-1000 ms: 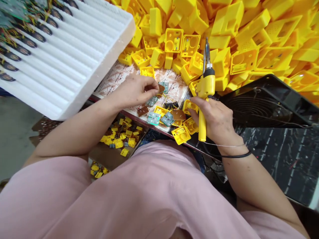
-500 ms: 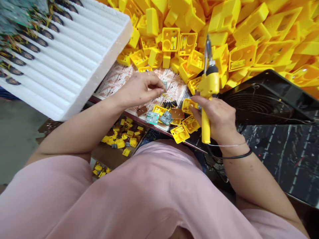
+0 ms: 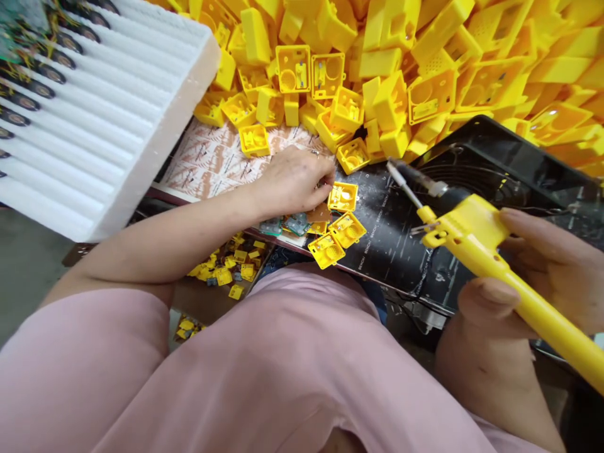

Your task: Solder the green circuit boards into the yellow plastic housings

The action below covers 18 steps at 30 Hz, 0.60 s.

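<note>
My right hand (image 3: 538, 277) is wrapped round the yellow handle of a soldering gun (image 3: 476, 236), raised at the right with its metal tip pointing up and left. My left hand (image 3: 302, 179) is low over the patterned board, fingers curled in a pinch; whatever lies in them is hidden. Just right of those fingertips sits an open yellow plastic case (image 3: 343, 197). Two more yellow cases, a nearer one (image 3: 326, 250) and a middle one (image 3: 348, 229), lie by the bench edge. Below my left hand are green circuit boards (image 3: 296, 224) and a brown board (image 3: 319, 214).
Yellow cases (image 3: 377, 50) are heaped across the back. A white foam tray (image 3: 127, 107) holding round black parts stands at the left. A black fan (image 3: 472, 157) is at the right. Under the bench edge, a box (image 3: 221, 308) contains small yellow parts.
My right hand has swung the soldering gun right and toward me, tilting it from upright to slanted. My left hand has moved right and down toward the yellow cases. The view has shifted somewhat.
</note>
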Tool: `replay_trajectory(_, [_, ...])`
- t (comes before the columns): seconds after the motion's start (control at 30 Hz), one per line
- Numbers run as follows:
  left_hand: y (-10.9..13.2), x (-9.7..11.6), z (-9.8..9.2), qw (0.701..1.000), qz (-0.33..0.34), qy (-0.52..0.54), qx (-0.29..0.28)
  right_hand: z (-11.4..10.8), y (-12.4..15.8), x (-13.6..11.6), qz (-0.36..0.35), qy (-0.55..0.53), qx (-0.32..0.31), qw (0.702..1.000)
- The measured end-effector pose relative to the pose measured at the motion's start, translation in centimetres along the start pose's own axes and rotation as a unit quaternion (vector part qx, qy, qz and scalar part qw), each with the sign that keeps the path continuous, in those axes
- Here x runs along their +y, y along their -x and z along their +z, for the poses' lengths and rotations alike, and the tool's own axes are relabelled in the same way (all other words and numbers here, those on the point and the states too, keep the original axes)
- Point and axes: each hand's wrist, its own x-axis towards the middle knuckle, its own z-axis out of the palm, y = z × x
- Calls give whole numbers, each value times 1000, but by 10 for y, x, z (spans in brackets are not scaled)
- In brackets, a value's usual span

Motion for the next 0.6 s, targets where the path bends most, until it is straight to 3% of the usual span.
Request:
replay_trajectory(0.07, [-2, 1, 1, 1000, -10, -7, -4, 5, 1, 6, -42, -4, 65, 997])
replay_trajectory(0.1, [-2, 1, 2, 1000, -12, -7, -5, 8, 2, 9, -59, -6, 69, 996])
replay_trajectory(0.3, [-5, 1, 5, 1000, -9, -17, 4, 21, 5, 15, -58, -30, -54, 996])
replay_trajectory(0.6, [-10, 10, -2, 998, -35, -47, -33, 36, -11, 11, -131, -36, -112, 984])
